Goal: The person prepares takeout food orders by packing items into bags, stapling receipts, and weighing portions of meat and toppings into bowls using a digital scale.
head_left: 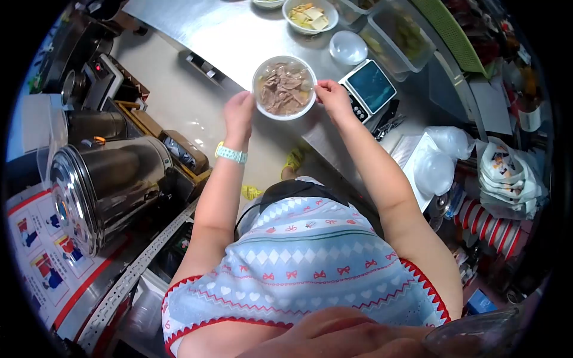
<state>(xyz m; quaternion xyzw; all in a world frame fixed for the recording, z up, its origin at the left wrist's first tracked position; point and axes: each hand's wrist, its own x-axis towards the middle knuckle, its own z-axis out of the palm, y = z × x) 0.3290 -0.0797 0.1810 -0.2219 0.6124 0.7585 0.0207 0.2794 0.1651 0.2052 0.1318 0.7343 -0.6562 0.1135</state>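
Note:
A round white bowl (260,110) with sliced meat (283,88) in liquid is held between my two hands, near the edge of the steel table. My left hand (239,111) grips its left rim, with a light watch on the wrist. On the right rim, my right hand (333,98) pinches the bowl with thumb and fingers. Just right of that hand lies a scale (370,87) with a dark teal top. Behind it are an empty clear bowl (348,48) and a bowl of pale sliced food (310,16).
Clear plastic containers (401,40) and a green basket (452,36) stand at the upper right. Stacked clear bowls (434,172) and plastic bags (509,179) are at the right. A large steel pot (125,179) stands at the left. Yellow shoes show on the floor below.

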